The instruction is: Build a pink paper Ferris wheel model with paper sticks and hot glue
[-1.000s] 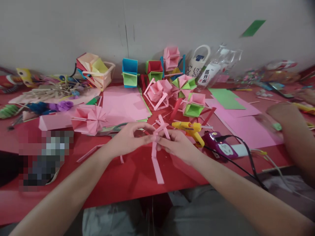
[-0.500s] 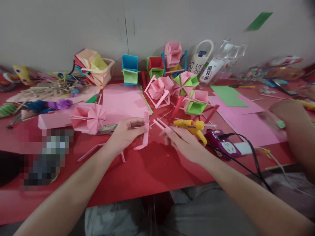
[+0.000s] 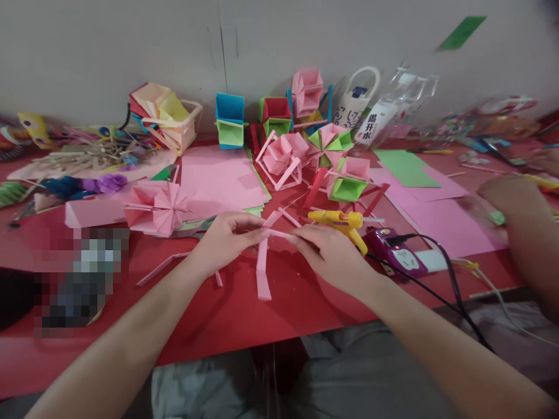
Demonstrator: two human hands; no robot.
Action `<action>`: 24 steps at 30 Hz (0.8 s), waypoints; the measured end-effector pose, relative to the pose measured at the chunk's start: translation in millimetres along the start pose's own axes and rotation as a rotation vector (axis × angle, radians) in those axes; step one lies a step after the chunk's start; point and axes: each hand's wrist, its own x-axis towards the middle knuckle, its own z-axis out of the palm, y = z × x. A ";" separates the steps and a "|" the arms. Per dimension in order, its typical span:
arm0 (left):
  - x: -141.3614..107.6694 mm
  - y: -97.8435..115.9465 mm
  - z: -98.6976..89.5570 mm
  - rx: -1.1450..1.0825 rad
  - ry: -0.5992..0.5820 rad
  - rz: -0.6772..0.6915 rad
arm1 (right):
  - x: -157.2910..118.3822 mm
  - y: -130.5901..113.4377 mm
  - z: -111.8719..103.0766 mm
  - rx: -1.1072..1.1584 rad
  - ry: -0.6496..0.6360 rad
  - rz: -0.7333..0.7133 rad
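Observation:
Between my hands, over the red table (image 3: 231, 314), are folded pink paper strips. My left hand (image 3: 231, 235) pinches a pink strip (image 3: 262, 270) whose bent end hangs down toward the table. The fingertips of my right hand (image 3: 327, 250) are closed on a second, narrow pink strip (image 3: 279, 233), which reaches across to my left fingers and meets the first one there. A yellow glue gun (image 3: 338, 220) lies just behind my right hand. To the left of my left hand rests a pink pleated paper piece (image 3: 157, 206).
Folded paper pieces (image 3: 286, 160) stand along the back, beside a clear bottle (image 3: 379, 119). A purple power socket (image 3: 395, 253) with black cables lies right of my right hand. Another person's hand (image 3: 510, 201) is at the far right.
My hands have come closer together. The right strip has swung level and now touches the left strip, whose lower end now hangs straighter and lower.

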 end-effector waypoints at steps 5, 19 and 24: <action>2.4 -5.8 -2.6 -0.016 -0.025 -0.027 | -0.5 1.5 2.9 -0.023 0.000 -0.032; 1.0 1.3 -49.1 0.244 0.118 -0.020 | -11.8 -1.0 0.6 -0.495 -0.154 0.228; -0.4 6.4 -54.2 0.177 0.147 -0.036 | -11.0 -0.9 1.4 -0.640 -0.228 0.311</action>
